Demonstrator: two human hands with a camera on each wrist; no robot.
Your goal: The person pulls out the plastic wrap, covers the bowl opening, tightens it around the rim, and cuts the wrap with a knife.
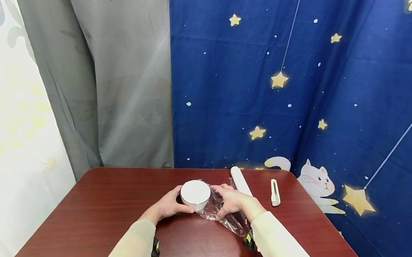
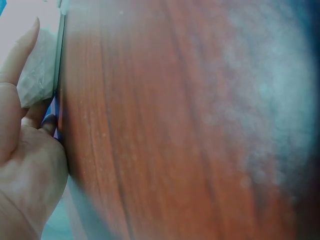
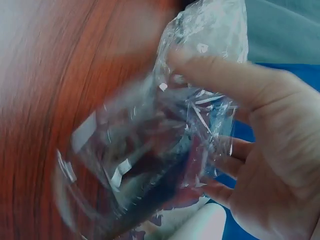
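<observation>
A white round tub (image 1: 195, 192) stands near the middle of the table, its flat white top facing up. My left hand (image 1: 168, 205) grips its left side, thumb at the front and fingers behind; the left wrist view shows part of the tub (image 2: 42, 70) beside the thumb. Clear plastic film (image 1: 231, 224) clings about the tub's right side and trails off to the lower right in crinkled folds. My right hand (image 1: 231, 200) holds this film next to the tub. In the right wrist view, the thumb lies over the film (image 3: 125, 160) and the other fingers behind it.
A white roll (image 1: 241, 182) lies just beyond my right hand, partly hidden by it. Farther right is a white utility knife (image 1: 275, 193). The reddish-brown table (image 1: 102, 209) meets grey and blue star-patterned curtains (image 1: 225, 85) at its back edge.
</observation>
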